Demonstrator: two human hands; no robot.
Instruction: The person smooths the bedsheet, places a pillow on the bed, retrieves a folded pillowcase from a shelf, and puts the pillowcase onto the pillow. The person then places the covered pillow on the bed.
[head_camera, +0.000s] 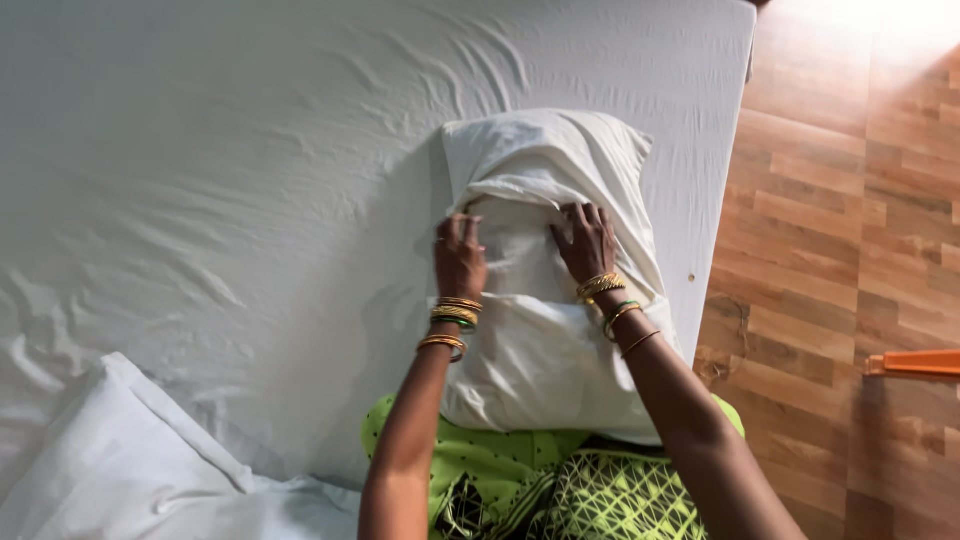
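A white pillow (535, 360) stands on end against my lap, leaning onto the bed. A white pillowcase (545, 150) covers its upper half, bunched in folds at its open edge. My left hand (459, 257) grips the case's edge on the left side of the pillow. On the right side, my right hand (585, 241) holds the same bunched edge. Both wrists carry gold and green bangles.
A white wrinkled bedsheet (220, 180) covers the mattress. Another white pillow (120, 470) lies at the lower left. Wooden floor (840, 250) runs along the bed's right edge, with an orange object (915, 363) on it.
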